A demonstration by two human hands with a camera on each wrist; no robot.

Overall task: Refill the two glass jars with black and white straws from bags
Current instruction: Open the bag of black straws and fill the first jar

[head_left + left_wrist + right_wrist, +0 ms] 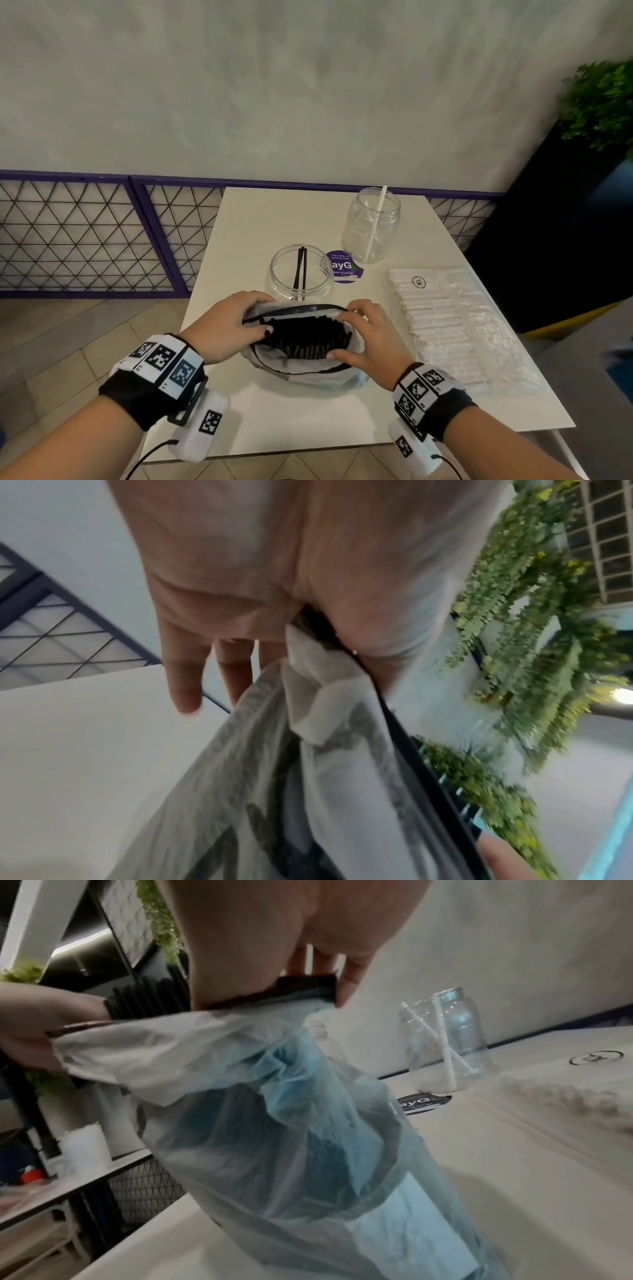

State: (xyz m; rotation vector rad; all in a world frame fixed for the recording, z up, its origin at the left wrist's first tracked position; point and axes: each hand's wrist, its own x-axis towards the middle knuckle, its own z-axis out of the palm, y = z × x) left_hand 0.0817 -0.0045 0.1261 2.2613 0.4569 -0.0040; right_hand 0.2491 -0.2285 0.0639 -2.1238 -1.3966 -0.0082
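A clear plastic bag (308,371) full of black straws (308,337) stands upright on the white table (274,219), its mouth spread wide. My left hand (227,323) pinches the bag's left rim (308,669). My right hand (368,334) pinches the right rim (301,988) of the bag (291,1123). Behind the bag sits a wide glass jar (300,270) holding two or three black straws. Farther back right stands a taller glass jar (371,224), also seen as the jar (445,1039) in the right wrist view, with a couple of white straws. A flat bag of white straws (452,325) lies to the right.
A round purple sticker (344,267) is on the table between the jars. A purple-framed mesh railing (102,236) runs along the left and behind. A dark planter with green foliage (603,102) stands at the far right. The floor is tiled.
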